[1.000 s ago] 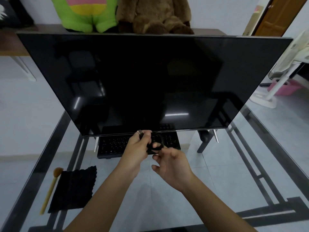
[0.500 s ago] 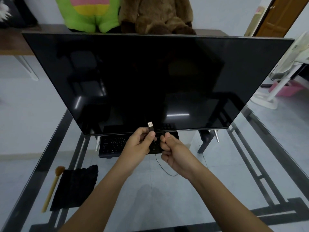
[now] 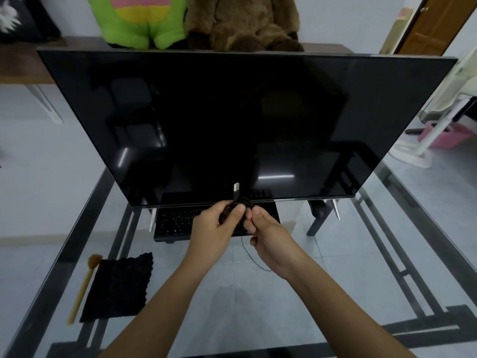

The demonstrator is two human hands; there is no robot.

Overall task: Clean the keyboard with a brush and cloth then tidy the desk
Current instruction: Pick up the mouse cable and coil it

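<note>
A black keyboard (image 3: 175,223) lies on the glass desk (image 3: 335,267) under the lower edge of a big dark monitor (image 3: 245,125). Above it my left hand (image 3: 216,228) grips the coiled black keyboard cable (image 3: 245,202), whose USB plug (image 3: 236,188) sticks up from the fingers. My right hand (image 3: 268,241) pinches the same cable just right of the coil, and a loose loop hangs down below it. A black cloth (image 3: 118,288) lies flat at the desk's left, with a wooden-handled brush (image 3: 82,288) beside it.
The monitor's legs (image 3: 335,213) stand on the glass to the right of the keyboard. Behind the screen sit a green plush toy (image 3: 139,21) and a brown plush bear (image 3: 242,21). A white fan (image 3: 418,148) and a pink basket (image 3: 449,135) stand on the floor at right.
The USB plug has come up out of my left hand and now points upward. My right hand has closed in on the coil. A loop of cable now hangs below my hands.
</note>
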